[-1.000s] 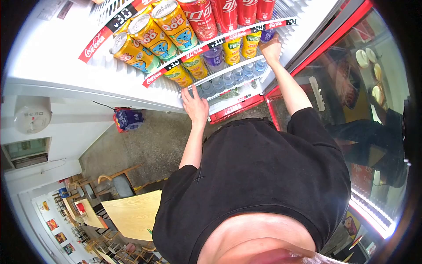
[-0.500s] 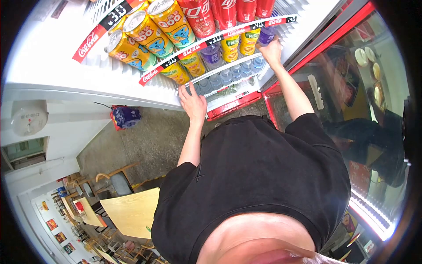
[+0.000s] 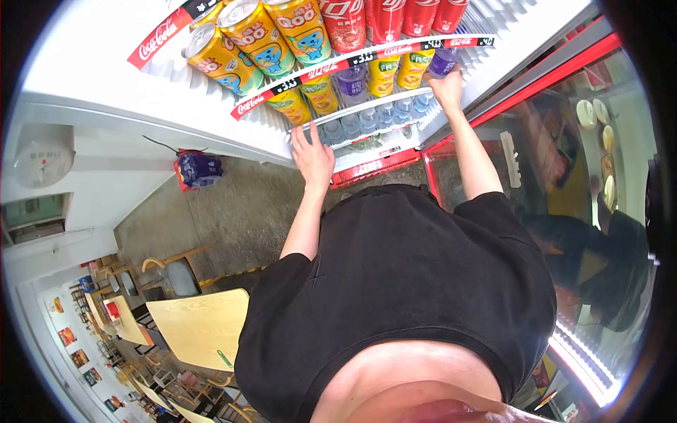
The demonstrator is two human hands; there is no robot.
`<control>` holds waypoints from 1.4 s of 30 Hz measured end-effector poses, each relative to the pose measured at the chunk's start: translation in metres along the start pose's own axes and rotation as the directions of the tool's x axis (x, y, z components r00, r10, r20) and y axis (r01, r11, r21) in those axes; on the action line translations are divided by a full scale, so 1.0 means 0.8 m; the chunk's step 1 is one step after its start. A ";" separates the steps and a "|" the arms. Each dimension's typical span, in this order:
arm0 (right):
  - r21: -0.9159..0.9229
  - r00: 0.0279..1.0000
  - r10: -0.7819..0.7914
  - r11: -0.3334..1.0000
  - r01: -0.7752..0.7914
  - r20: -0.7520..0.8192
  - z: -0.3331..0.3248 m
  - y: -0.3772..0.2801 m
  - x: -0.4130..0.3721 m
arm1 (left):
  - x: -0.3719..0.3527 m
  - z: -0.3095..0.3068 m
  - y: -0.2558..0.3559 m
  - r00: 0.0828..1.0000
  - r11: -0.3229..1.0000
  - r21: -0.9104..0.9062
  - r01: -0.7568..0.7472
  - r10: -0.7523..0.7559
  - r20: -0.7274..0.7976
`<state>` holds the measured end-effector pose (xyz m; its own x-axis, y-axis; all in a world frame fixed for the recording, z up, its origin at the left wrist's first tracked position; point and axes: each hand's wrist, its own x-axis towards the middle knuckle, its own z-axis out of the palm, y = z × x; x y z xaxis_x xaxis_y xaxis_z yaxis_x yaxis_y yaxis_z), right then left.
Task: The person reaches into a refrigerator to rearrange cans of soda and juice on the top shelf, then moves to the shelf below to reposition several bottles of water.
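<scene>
An upright drinks fridge stands open before me, its shelves (image 3: 374, 53) filled with drinks. My right hand (image 3: 447, 88) reaches to the right end of the second shelf, fingers curled round the lower part of a purple drink (image 3: 444, 62). Part of that drink is hidden by the hand and the shelf's price strip. Yellow drinks (image 3: 416, 68) and another purple drink (image 3: 350, 82) stand to its left. My left hand (image 3: 313, 156) is at the front edge of a lower shelf, fingers stretched out and apart, holding nothing. Behind its fingertips are clear bottles (image 3: 350, 125).
Orange Qoo cans (image 3: 300, 32) and red cola cans (image 3: 384, 20) fill the upper shelf. The red-framed glass door (image 3: 493, 155) stands open on the right. Behind me are a wooden table (image 3: 201, 328) and chairs (image 3: 182, 277); a purple package (image 3: 199, 169) sits by the wall.
The view has shifted slightly, so the shelves appear further right. My right hand stays at the purple drink, which sits slightly lower in view. My left hand stays near the shelf edge, fingers spread.
</scene>
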<state>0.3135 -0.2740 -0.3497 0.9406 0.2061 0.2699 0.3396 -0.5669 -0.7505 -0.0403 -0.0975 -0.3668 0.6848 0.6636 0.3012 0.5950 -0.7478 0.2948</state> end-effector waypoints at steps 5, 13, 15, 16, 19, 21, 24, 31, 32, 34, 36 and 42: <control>0.019 0.999 -0.032 0.999 0.031 0.004 -0.002 0.006 -0.002 | 0.000 0.007 0.000 1.000 1.000 0.015 0.018 -0.018 -0.010; 0.288 0.945 -0.170 0.924 0.251 -0.280 0.011 0.031 -0.037 | -0.001 0.008 -0.003 1.000 0.999 0.034 0.014 -0.013 -0.024; 0.133 0.929 -0.231 0.952 0.277 -0.288 0.001 0.019 -0.051 | 0.000 0.009 -0.001 1.000 1.000 0.025 0.018 -0.018 -0.025; 0.127 0.943 -0.223 0.957 0.260 -0.248 -0.001 0.013 -0.058 | 0.000 0.009 -0.001 0.999 1.000 0.020 0.020 -0.020 -0.026; 0.093 0.965 -0.226 0.966 0.240 -0.135 -0.006 -0.024 -0.081 | -0.001 0.008 0.000 0.999 1.000 0.019 0.020 -0.019 -0.032; 0.062 0.976 -0.207 0.975 0.212 -0.066 -0.004 -0.040 -0.086 | 0.000 0.008 -0.001 0.999 1.000 0.022 0.012 -0.011 -0.038; 0.031 0.966 -0.252 0.967 0.254 -0.057 0.006 -0.047 -0.082 | 0.000 0.007 -0.003 0.999 1.000 0.024 -0.003 0.004 -0.044; -0.097 0.992 -0.128 0.987 0.128 0.002 0.013 -0.083 -0.070 | -0.001 0.006 -0.004 0.999 0.999 0.037 -0.005 0.007 -0.038; -0.120 0.994 -0.106 0.987 0.105 -0.001 0.014 -0.086 -0.069 | -0.001 0.006 -0.004 0.999 0.999 0.036 -0.002 0.003 -0.036; -0.162 0.998 -0.064 0.985 0.062 -0.009 0.020 -0.090 -0.063 | 0.001 0.006 -0.005 0.999 0.999 0.032 -0.006 0.008 -0.042; -0.165 0.994 -0.097 0.983 0.086 -0.056 0.028 -0.083 -0.061 | -0.001 0.006 -0.004 0.999 1.000 0.031 -0.007 0.008 -0.037; -0.187 0.992 -0.123 0.975 0.117 -0.022 0.028 -0.071 -0.060 | -0.002 0.006 -0.004 1.000 0.999 0.034 0.001 0.000 -0.028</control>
<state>0.2493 -0.2336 -0.3339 0.8914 0.2570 0.3733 0.4415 -0.6782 -0.5874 -0.0411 -0.0962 -0.3721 0.6727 0.6637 0.3270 0.6092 -0.7477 0.2643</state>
